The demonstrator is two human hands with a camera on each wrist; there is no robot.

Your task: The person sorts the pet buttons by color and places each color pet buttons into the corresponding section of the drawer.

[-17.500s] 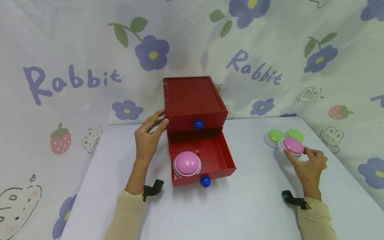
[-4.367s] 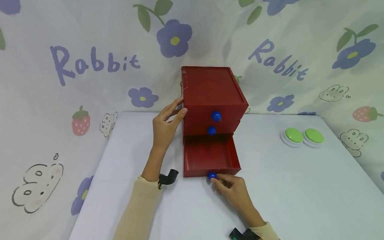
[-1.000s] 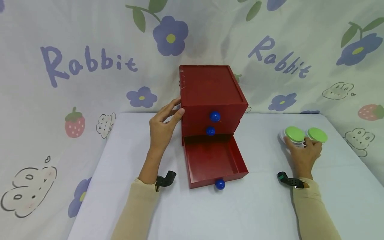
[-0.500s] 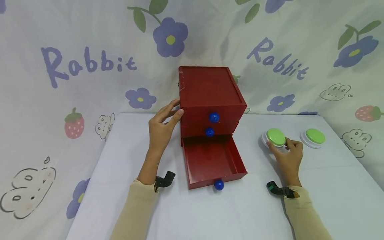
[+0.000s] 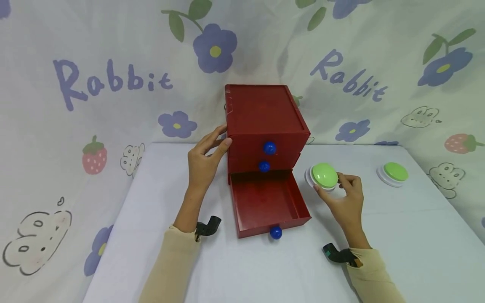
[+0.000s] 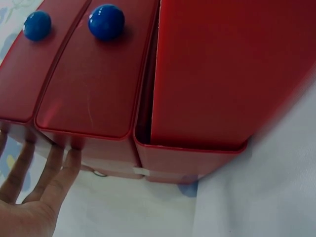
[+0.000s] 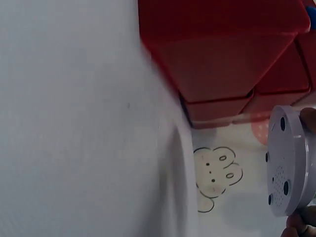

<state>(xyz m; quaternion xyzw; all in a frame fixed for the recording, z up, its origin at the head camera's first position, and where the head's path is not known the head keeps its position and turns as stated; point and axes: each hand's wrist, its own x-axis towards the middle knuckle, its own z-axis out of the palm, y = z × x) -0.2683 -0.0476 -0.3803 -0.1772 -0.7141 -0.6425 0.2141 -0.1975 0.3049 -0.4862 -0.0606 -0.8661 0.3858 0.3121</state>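
In the head view, my right hand [image 5: 344, 202] pinches a green-topped, white-based buzzer button [image 5: 324, 175] by its rim, to the right of the red drawer cabinet [image 5: 265, 110]. The right wrist view shows the white underside of the buzzer button [image 7: 285, 163], with speaker holes and dark feet, raised off the table. The bottom drawer [image 5: 265, 202] is pulled out and holds nothing; the two drawers above are pushed in. My left hand [image 5: 204, 164] rests against the cabinet's left side; in the left wrist view its fingers [image 6: 59, 182] reach out and touch the side wall.
A second green buzzer button [image 5: 395, 171] sits farther right on the white table [image 5: 417, 244]. Blue ball knobs stick out from the drawers, the lowest knob [image 5: 275, 232] nearest the front. A printed cloth [image 5: 125, 38] hangs behind.
Earlier, the middle drawer stood out with a pink buzzer button; it is pushed in now. My right hand pulled the bottom drawer out, then took a green buzzer button and carried it left.
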